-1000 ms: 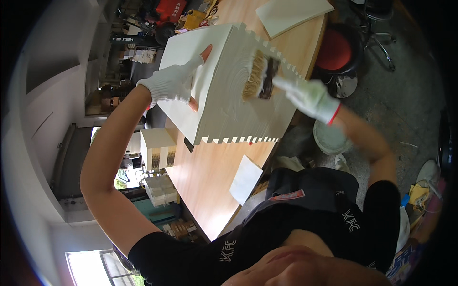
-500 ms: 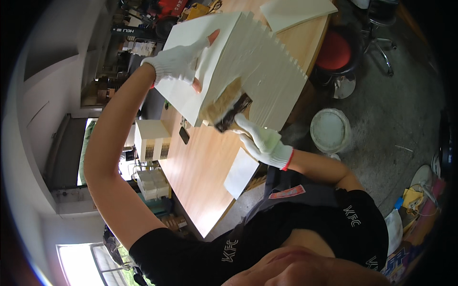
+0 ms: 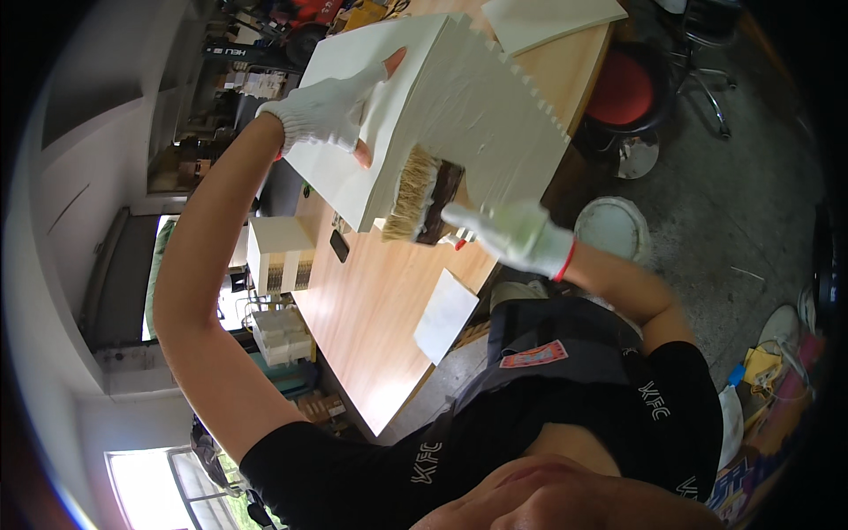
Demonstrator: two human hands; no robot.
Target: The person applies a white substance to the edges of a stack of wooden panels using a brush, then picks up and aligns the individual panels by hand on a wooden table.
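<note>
A tall stack of white sheets or boards stands on a wood-topped table. Its near side carries streaks of a wet-looking white coating. On top of the stack rests my left hand in a white knit glove, fingers spread and bare fingertips showing. My right hand, gloved as well and slightly blurred, is closed around the handle of a wide flat brush. Pale bristles of the brush lie at the lower edge of the coated side; whether they touch it is unclear.
A round white bucket stands on the floor right of the table. Beyond it is a red-seated stool. On the table are a phone, a white sheet, another stack and white boards at the far end.
My right hand has moved right, and the brush has turned, its bristles now spread and more in view. My left hand stays on top of the stack.
</note>
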